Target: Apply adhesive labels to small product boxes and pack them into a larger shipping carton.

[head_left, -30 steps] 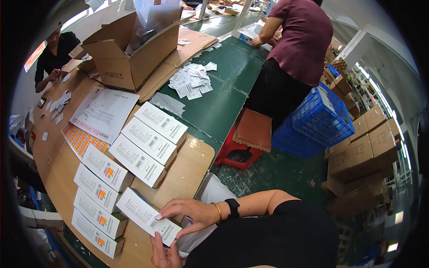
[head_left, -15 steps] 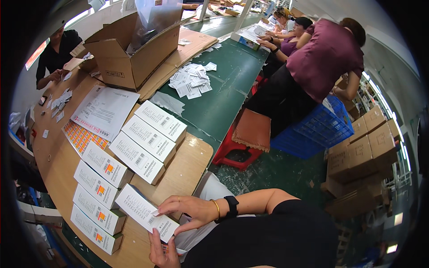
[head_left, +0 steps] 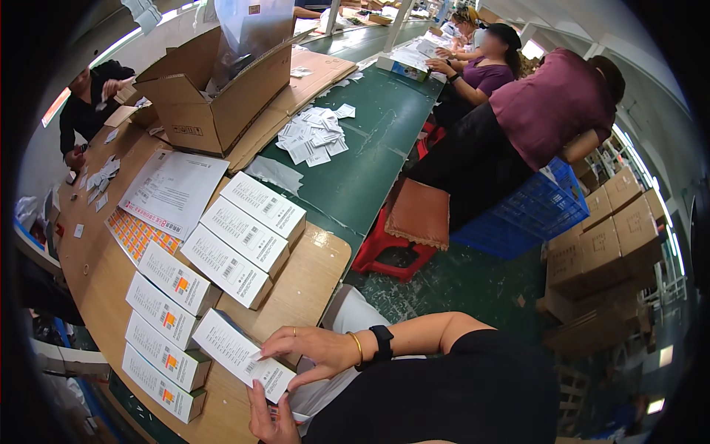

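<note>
A white carton (head_left: 229,344) with printed text and a barcode lies tilted at the near edge of the wooden table. My right hand (head_left: 318,351) reaches over it, fingertips pressed on its top face and thumb at its near end. My left hand (head_left: 270,418) is below, its fingers against the carton's lower end. Beside those fingers shows a bit of orange and white sheet (head_left: 299,416), mostly hidden. Left of the carton stands a row of similar cartons with orange stickers (head_left: 168,320). Behind are three cartons without orange stickers (head_left: 244,235).
An orange sticker sheet (head_left: 140,235) lies partly under white paper (head_left: 174,185). Further off stand an open cardboard box (head_left: 185,111) and a pile of white slips (head_left: 314,135) on the green table (head_left: 370,155). A red stool (head_left: 403,259), blue crate (head_left: 518,214) and several co-workers are nearby.
My hands keep nearly the same hold on the carton. The view has shifted slightly. The co-worker at far left has raised a hand; the one in maroon has shifted to the right.
</note>
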`<state>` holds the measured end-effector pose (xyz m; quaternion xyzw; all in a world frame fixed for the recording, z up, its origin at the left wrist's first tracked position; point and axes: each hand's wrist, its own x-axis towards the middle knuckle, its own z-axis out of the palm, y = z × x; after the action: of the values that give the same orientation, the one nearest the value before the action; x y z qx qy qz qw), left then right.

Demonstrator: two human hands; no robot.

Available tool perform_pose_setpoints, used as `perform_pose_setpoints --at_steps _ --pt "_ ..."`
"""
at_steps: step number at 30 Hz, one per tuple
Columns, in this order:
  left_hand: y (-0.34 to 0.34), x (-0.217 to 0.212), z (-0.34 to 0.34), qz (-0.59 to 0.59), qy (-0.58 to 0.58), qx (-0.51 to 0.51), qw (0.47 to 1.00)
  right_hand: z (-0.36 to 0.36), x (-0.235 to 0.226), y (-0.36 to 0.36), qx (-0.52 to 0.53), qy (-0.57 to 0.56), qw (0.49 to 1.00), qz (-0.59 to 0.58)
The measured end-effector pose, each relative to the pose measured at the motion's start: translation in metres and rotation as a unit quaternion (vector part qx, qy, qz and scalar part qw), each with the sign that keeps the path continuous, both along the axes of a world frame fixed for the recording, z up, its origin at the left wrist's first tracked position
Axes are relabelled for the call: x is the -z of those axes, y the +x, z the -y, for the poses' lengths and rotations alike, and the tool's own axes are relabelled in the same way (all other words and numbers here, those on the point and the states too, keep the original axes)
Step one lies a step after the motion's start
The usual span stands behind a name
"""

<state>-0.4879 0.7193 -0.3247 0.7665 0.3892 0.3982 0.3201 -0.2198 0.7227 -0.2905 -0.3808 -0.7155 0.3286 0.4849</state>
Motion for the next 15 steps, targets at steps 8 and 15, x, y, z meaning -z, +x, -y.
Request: perform_pose_setpoints --at_steps 8,15 --pt "0.0021 -0.0013 0.0013 -0.002 -0.005 -0.009 1.0 0.0013 -0.0018 0.0002 0.001 0.0 1.0 0.004" --pt "0.0023 0.0008 0.0007 0.002 0.0 -0.011 1.0 0.0011 -0.0009 0.0002 0.001 0.004 1.0 0.003"
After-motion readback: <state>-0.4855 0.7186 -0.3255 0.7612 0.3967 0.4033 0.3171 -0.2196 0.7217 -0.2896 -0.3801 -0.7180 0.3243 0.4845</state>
